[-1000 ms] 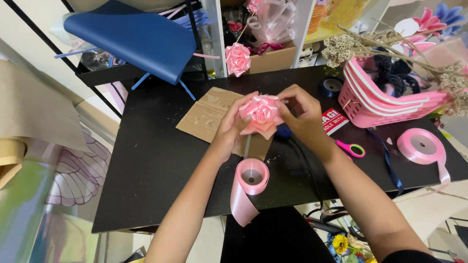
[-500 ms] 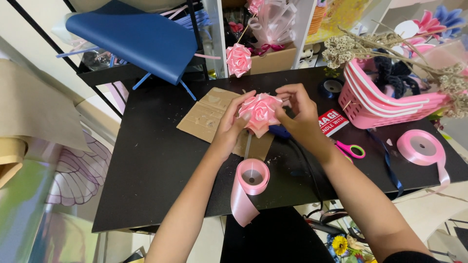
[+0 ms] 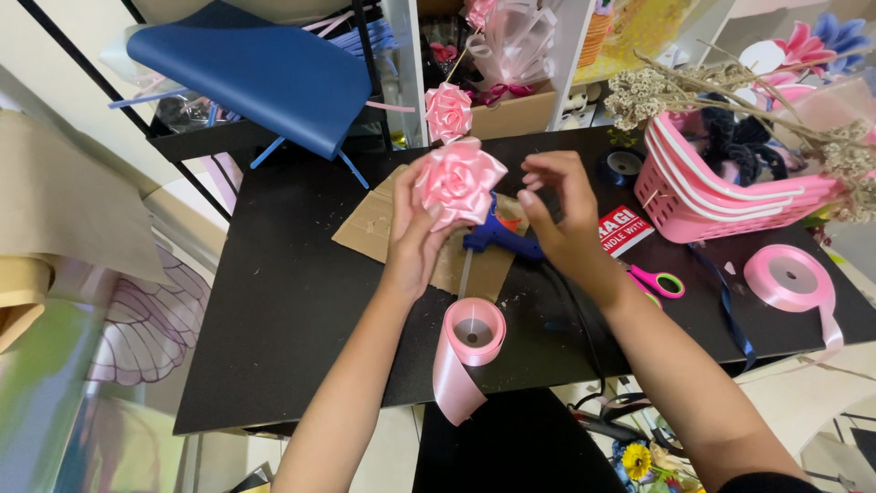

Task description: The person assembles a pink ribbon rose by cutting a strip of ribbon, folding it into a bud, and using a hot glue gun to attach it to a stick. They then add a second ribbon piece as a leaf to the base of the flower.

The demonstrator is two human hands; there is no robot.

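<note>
The left hand (image 3: 415,242) grips a pink ribbon rose (image 3: 459,180) from below, at frame centre, so the petals face up. The right hand (image 3: 561,215) hovers open just beside it. Under them a blue glue gun (image 3: 497,239) lies on cardboard (image 3: 370,228), near a ribbon roll (image 3: 473,330) on the black desk (image 3: 283,301).

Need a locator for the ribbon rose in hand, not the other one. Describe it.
Start at the black table, then the brown cardboard sheet at its middle. Above it the left hand holds up a pink ribbon rose. Its twin, the smaller rose, sits untouched at the table's back edge.
</note>
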